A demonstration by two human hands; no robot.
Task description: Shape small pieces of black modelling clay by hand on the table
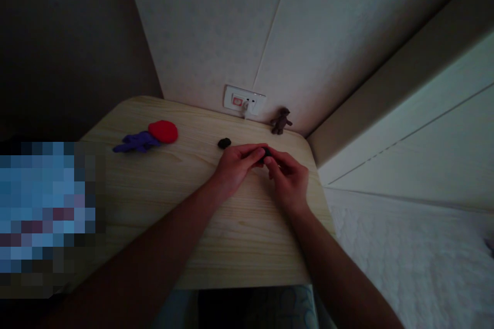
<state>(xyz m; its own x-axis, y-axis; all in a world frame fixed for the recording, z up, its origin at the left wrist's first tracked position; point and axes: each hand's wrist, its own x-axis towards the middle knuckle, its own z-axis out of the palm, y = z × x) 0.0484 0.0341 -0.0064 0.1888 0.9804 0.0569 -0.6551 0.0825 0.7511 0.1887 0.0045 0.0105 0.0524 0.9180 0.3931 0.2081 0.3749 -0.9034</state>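
Note:
Over the right part of the wooden table (247, 236), my left hand (237, 164) and my right hand (289, 172) meet at the fingertips. Between them they pinch a small black lump (265, 154), which looks like modelling clay and is partly covered by the fingers. A second black lump of clay (224, 143) lies on the table just beyond my left hand. Past my right hand, a small dark brown figure (281, 121) with a head, arms and legs stands close to the wall.
At the table's back left lie a flat red piece of clay (163, 131) and a purple clay piece (137, 142), touching. A wall socket (244, 101) with a plug sits behind the table. White quilted bedding (409, 257) is to the right; a pixelated bright patch (38, 205) is at left.

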